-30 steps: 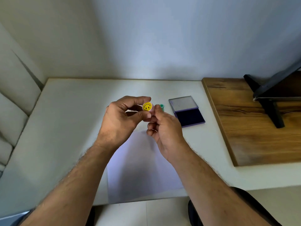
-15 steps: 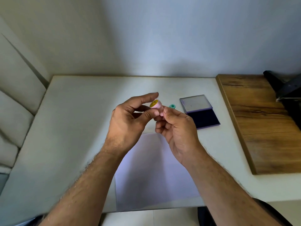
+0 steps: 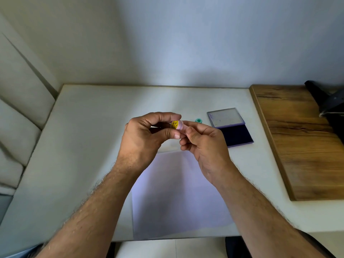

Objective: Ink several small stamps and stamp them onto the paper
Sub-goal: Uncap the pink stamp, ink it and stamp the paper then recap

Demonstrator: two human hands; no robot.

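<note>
While both hands meet above the far edge of the paper (image 3: pixel 178 192), they share one small pink stamp (image 3: pixel 179 125) with a yellow smiley sticker (image 3: pixel 174 124) on its end. The left hand (image 3: pixel 143 142) has its grip closed round the stamp's sticker end, forefinger curled over the top and thumb pressed in from below, the remaining fingers folded into the palm. The right hand (image 3: pixel 202 146) pinches the stamp's other end between thumb and forefinger, the other fingers curled loosely beneath; how much of the stamp lies hidden inside that grip cannot be told. The stamp lies roughly level, held clear of the table (image 3: pixel 83 146), with the smiley face turned toward the camera. Just beyond the right-hand grip and a little to its right, a small teal stamp (image 3: pixel 198 120) stands on the table by itself, touching nothing. Farther to the right of that grip sits an open ink pad (image 3: pixel 236 135), its dark blue pad nearest the person and its pale lid (image 3: pixel 226 117) folded back flat on the far side. Below both grips the white paper lies flat, reaching to the near edge of the table, with no marks that can be made out on it. Well to the right of the ink pad lies a wooden board (image 3: pixel 301 142), and a black stand (image 3: pixel 329 105) rests on its far right corner, partly cut off by the frame. To the left of the left-hand grip, past the table's edge, pale cushions (image 3: pixel 16 118) line the wall.
</note>
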